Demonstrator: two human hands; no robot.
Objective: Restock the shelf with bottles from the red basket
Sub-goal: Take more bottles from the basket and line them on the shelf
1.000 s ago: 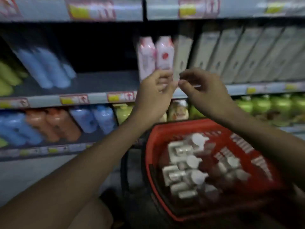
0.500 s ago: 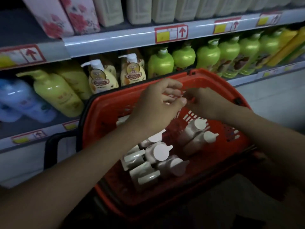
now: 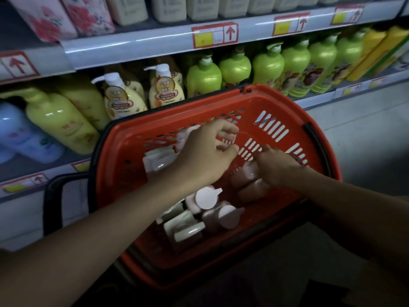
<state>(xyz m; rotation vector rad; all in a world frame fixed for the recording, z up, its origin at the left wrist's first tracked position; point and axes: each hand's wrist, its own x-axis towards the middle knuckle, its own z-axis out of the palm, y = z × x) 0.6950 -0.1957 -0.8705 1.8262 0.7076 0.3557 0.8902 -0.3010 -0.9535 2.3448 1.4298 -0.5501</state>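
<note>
The red basket [image 3: 276, 96] stands in front of the shelf [image 3: 132, 48] and holds several pinkish-brown bottles with white caps [image 3: 207, 198]. My left hand [image 3: 205, 154] hovers inside the basket with loosely curled fingers and nothing seen in it. A pale pink bottle [image 3: 186, 136] lies just behind it against the basket wall. My right hand [image 3: 278, 169] reaches down onto two brown bottles [image 3: 244, 177] at the basket's right side. Its fingertips are hidden, so its grip is unclear.
Pink flowered cartons [image 3: 66, 18] and pale cartons stand on the upper shelf. Below are yellow pump bottles [image 3: 59, 120], cream pump bottles [image 3: 163, 89], green bottles [image 3: 294, 67] and blue bottles [image 3: 20, 134]. The basket's black handle [image 3: 53, 196] sticks out left.
Both hands came down from the upper shelf to the basket and now reach lower into it. The right hand has dropped onto the brown bottles. My view has tilted down.
</note>
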